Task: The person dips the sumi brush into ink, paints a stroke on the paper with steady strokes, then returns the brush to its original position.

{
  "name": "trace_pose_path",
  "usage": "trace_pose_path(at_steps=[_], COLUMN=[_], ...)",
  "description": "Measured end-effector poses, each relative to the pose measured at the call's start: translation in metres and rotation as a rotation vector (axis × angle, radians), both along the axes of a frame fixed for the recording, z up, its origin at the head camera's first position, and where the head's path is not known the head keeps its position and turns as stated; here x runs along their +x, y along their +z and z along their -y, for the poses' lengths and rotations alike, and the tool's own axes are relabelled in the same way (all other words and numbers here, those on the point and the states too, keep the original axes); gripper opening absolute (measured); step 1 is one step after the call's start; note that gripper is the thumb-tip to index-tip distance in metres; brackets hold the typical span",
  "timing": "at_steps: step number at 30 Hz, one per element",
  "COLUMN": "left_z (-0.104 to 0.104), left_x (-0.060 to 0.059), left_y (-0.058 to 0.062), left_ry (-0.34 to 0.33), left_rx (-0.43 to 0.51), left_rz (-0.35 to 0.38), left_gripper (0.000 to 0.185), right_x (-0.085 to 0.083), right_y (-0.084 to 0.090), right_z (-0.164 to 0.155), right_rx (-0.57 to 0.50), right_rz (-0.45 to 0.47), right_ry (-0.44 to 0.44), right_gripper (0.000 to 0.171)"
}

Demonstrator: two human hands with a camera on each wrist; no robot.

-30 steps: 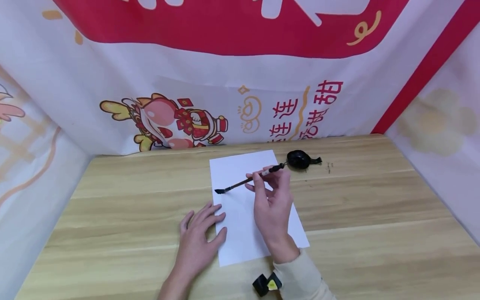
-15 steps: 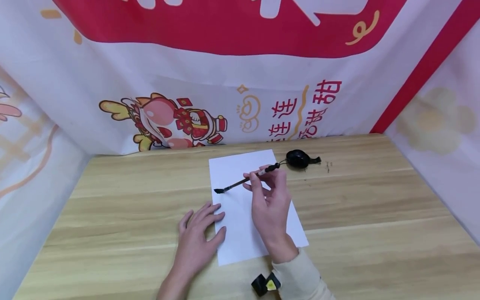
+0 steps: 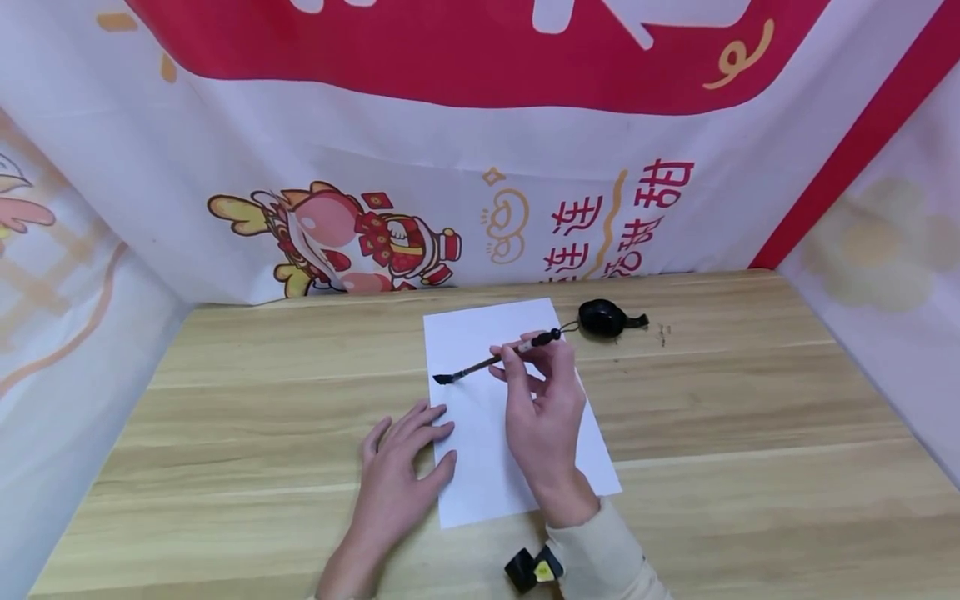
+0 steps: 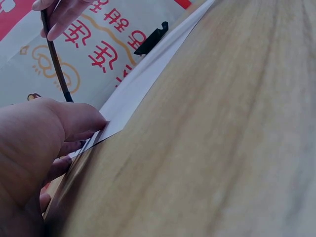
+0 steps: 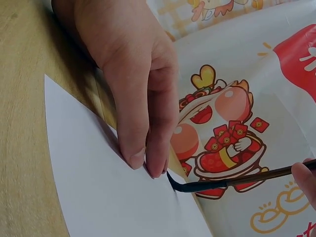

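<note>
A sheet of white paper (image 3: 480, 475) lies on the wooden table. My left hand (image 3: 401, 475) rests at its left edge, fingers spread, with the fingertips on the paper. My right hand (image 3: 546, 408) pinches a calligraphy brush (image 3: 476, 367) partway up the handle, and the brush slants down to the left. Its black bristles (image 3: 444, 379) are over the paper's left part, just above the left fingertips. In the right wrist view the wet-looking bristles (image 5: 185, 187) bend at the tip, close to the left hand (image 5: 133, 84). The left wrist view shows the brush handle (image 4: 55, 64) beyond the left hand.
A glossy black dish-like object (image 3: 602, 319) with a short stem lies beyond the paper's right corner, near small dark marks on the table. A black item with a yellow patch (image 3: 542, 570) is beside the right sleeve. A printed cloth (image 3: 480, 142) hangs behind the table.
The brush's top end has shifted slightly left over the paper, while the bristles stay at about the same spot. My left hand has kept its place; the head view moved a little.
</note>
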State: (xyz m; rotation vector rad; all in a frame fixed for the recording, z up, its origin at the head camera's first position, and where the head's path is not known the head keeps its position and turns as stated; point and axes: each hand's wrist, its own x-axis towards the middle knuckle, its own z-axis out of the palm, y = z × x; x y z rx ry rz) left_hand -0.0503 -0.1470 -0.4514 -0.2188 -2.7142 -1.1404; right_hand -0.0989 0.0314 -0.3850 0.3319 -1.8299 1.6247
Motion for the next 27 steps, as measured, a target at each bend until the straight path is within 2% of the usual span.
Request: trace_pose_path(at_steps=[13, 21, 27], left_z=[-0.0007, -0.0007, -0.0011], left_x=[-0.0007, -0.0009, -0.0014], left_y=[0.0005, 0.0002, -0.0006], left_ry=[-0.003, -0.001, 0.001], left_rx=[0.001, 0.002, -0.001], left_rz=[0.009, 0.010, 0.002], left_gripper=[0.036, 0.035, 0.035], right_x=[-0.0007, 0.0002, -0.0001], right_y=[-0.0006, -0.0007, -0.0009], right_z=[-0.0010, -0.0016, -0.0026], right_rx=[0.042, 0.034, 0.054], right_rz=[-0.061, -0.035, -0.052], right_ry=[-0.007, -0.014, -0.015], right_gripper=[0.024, 0.024, 0.021])
